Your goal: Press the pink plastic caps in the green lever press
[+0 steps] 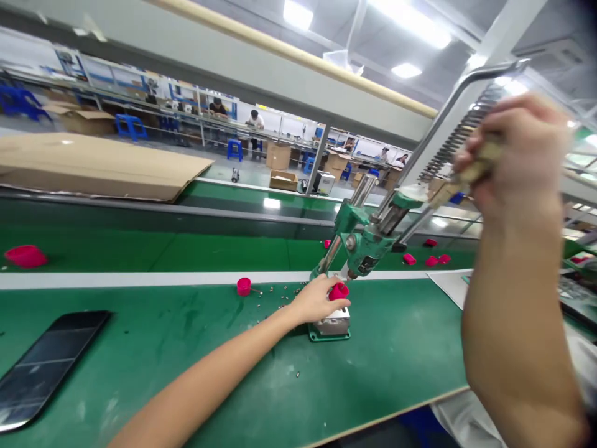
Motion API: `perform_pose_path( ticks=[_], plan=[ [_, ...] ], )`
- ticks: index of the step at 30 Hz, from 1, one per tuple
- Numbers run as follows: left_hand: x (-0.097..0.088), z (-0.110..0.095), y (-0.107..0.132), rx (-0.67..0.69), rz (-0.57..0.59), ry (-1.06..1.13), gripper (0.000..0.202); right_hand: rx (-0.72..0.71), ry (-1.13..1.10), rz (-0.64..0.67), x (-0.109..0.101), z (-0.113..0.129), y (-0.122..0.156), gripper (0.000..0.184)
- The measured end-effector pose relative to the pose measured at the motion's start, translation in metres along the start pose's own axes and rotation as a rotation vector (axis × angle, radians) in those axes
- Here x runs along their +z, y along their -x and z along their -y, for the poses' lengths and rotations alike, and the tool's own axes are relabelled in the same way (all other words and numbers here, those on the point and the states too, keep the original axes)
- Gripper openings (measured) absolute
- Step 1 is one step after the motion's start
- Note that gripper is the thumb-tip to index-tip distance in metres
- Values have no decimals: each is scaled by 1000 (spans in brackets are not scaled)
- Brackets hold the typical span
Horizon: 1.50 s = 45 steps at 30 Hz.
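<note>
A green hand press [366, 246] stands on the green bench, tilted in my view. At its base, my left hand [321, 300] has its fingers closed around a small red plastic cup [339, 291], just below the press's ram. My right hand [517, 146] is raised at the upper right, wrapped round the press lever [480, 165]; it is slightly blurred. A coil spring [452, 140] shows beside the lever. Another red cup [243, 287] sits on the bench left of the press, near several tiny metal bits [284, 297].
A dark smartphone-shaped slab [51, 367] lies at the left. Beyond the bench's white edge runs a green conveyor [233, 249] bearing several red pieces [27, 256]. Flat cardboard [97, 165] lies farther back. People [255, 119] sit at distant benches.
</note>
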<state>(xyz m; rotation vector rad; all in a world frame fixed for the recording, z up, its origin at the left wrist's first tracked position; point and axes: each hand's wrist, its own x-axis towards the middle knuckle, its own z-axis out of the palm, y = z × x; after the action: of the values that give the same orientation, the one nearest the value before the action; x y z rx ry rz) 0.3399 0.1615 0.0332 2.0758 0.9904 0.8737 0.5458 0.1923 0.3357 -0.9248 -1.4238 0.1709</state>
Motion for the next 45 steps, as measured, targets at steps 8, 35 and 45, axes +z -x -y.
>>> perform_pose_path(
  ticks=[8, 35, 45],
  plan=[
    [-78, 29, -8, -10, -11, -308, 38, 89, -220, 84, 45, -38, -39, 26],
    [-13, -5, 18, -38, 15, 166, 46, -35, -400, 44, 53, -33, -31, 11],
    [5, -7, 17, -65, 43, 511, 41, -69, -400, 44, 54, -33, -30, 18]
  ],
)
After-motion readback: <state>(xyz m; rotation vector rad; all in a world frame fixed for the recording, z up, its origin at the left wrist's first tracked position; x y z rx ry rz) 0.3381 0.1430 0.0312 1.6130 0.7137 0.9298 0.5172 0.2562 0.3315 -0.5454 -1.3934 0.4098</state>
